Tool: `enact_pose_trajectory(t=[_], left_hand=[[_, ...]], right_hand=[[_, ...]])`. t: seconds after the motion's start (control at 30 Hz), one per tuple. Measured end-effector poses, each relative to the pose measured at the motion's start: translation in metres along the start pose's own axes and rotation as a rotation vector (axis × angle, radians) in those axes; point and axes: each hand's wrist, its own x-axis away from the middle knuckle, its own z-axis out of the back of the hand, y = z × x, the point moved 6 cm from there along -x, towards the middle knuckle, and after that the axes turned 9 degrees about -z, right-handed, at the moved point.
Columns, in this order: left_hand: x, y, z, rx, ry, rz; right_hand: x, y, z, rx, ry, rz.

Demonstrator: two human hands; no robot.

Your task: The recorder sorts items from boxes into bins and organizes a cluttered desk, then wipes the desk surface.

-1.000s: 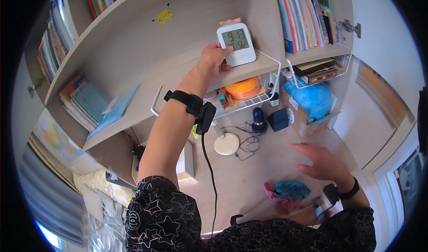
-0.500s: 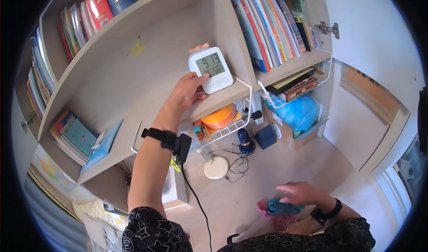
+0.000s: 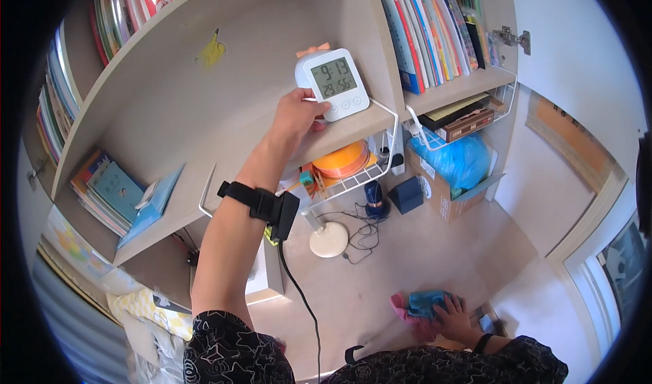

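A white digital clock [image 3: 337, 85] stands slightly tilted back near the front edge of a shelf, close to the upright divider. My left hand [image 3: 302, 116] is closed on its lower left corner, thumb on the front face and the other fingers partly hidden beside and under it. An orange bow-like piece [image 3: 314, 49] shows behind the clock's top. Lower right, my right hand [image 3: 451, 318] lies on a crumpled blue and pink cloth [image 3: 422, 304] on the desk, its fingers spread over the blue part. Whether these fingers pinch any fabric is hard to see.
White wire baskets [image 3: 353, 188] hang under the shelves, one with an orange round item. A lamp base [image 3: 329, 240] and tangled cables lie on the desk [image 3: 380, 275]. Books [image 3: 428, 38] fill the upper right. A cardboard box [image 3: 451, 204] holds a blue bag.
My right hand has come down from above the cloth onto it. My left hand keeps its hold at the clock's corner. The view has shifted slightly.
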Motion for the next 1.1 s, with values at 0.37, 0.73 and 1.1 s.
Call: enact_pose_trajectory(t=[0.37, 0.73, 1.1], left_hand=[[0.103, 0.032, 0.009, -0.251, 0.226, -0.678], [0.336, -0.162, -0.021, -0.504, -0.201, -0.037], [0.498, -0.286, 0.089, -0.463, 0.036, 0.86]], right_hand=[[-0.025, 0.001, -0.006, -0.203, 0.181, -0.248], [-0.065, 0.025, -0.041, -0.111, 0.183, 0.153], [-0.127, 0.345, 0.039, 0.354, 0.262, -0.62]])
